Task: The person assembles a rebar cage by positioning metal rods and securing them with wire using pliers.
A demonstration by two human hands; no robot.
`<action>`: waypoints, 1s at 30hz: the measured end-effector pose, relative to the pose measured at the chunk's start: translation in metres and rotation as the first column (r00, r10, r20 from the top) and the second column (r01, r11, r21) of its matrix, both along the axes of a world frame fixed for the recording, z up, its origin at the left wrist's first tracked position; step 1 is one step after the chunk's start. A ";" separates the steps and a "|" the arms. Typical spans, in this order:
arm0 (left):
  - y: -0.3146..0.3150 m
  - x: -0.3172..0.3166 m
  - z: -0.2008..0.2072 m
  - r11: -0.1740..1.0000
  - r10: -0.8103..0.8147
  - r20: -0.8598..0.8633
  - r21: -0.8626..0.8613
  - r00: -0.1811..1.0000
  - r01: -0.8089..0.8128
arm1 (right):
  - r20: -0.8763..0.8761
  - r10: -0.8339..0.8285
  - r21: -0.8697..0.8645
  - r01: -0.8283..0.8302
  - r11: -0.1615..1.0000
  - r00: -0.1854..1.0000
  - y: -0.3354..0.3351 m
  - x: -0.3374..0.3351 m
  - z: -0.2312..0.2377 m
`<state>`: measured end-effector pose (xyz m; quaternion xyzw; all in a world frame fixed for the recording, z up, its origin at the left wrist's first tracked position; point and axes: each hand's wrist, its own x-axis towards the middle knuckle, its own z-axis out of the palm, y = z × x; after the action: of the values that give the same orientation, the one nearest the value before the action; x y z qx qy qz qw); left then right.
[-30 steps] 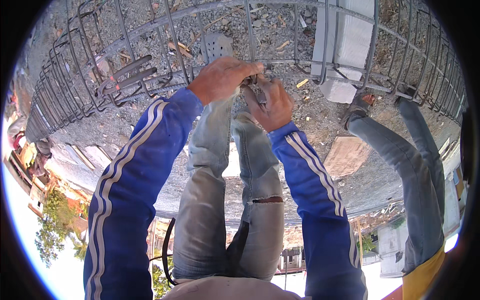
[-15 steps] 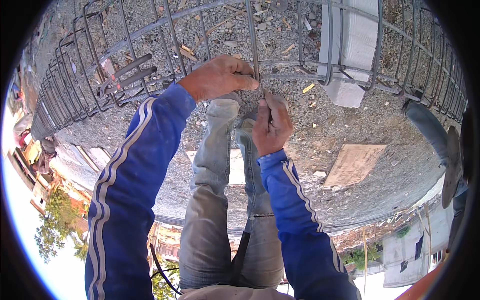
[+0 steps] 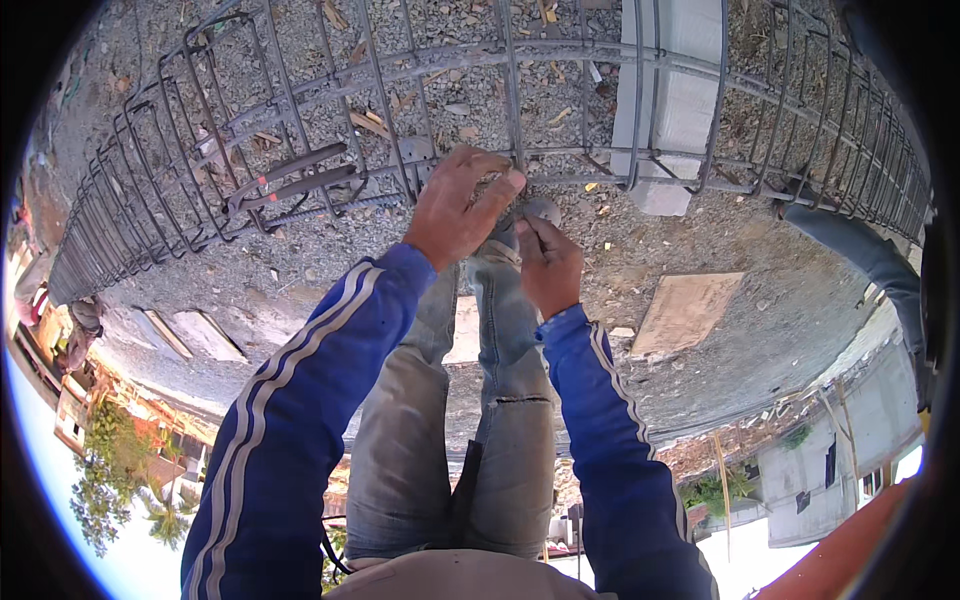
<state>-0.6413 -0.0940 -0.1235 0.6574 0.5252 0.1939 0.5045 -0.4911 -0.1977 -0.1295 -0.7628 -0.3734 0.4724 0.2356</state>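
A steel rebar cage [image 3: 440,62] of long bars and bent stirrups arches across the far side, over gravel. My left hand [image 3: 455,212] is at its near bar, beside an upright stirrup [image 3: 512,90]; thumb and fingers are closed together, and what is between them is too small to make out. Just right of it and nearer to me, my right hand [image 3: 552,268] is closed in a pinch, thumb against forefinger. Anything thin in that pinch cannot be made out. Dark-handled pincers [image 3: 300,172] with red bands rest on the cage left of my hands.
A pale concrete block [image 3: 668,110] lies under the cage at the right. A wooden board [image 3: 688,312] lies on the ground nearer to me. Another person's trouser leg [image 3: 865,250] is at the right edge. My own legs [image 3: 420,410] stand below my hands.
My left hand has shifted right and nearer to me, now closer to my right hand. My right hand has moved slightly right. The view has shifted, so the cage and pincers appear lower.
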 end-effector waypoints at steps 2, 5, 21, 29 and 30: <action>-0.007 -0.019 0.033 0.955 0.293 0.014 -0.059 0.956 -0.291 | 0.239 0.138 0.074 -0.160 0.984 0.961 -0.001 0.008 0.018; -0.026 -0.059 0.049 0.313 0.904 -0.067 -0.569 0.422 -0.760 | 0.310 0.237 0.160 -0.296 0.942 0.921 0.019 -0.010 0.075; -0.020 -0.143 0.063 0.115 0.992 0.023 -0.513 0.120 -0.851 | 0.092 0.744 -0.040 -0.744 0.667 0.662 0.118 -0.180 0.056; -0.112 -0.025 0.035 0.611 0.659 0.030 -0.604 0.751 -0.512 | -0.286 0.045 -0.265 -0.124 0.956 0.957 -0.023 -0.020 0.144; -0.109 -0.003 0.023 0.633 0.639 0.069 -0.614 0.766 -0.473 | -0.352 -0.101 -0.325 -0.021 0.946 0.930 -0.021 -0.009 0.158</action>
<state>-0.6447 -0.2033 -0.1003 0.2471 0.6592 0.2685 0.6576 -0.5006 -0.2190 0.0283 -0.6977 -0.2249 0.6553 0.1823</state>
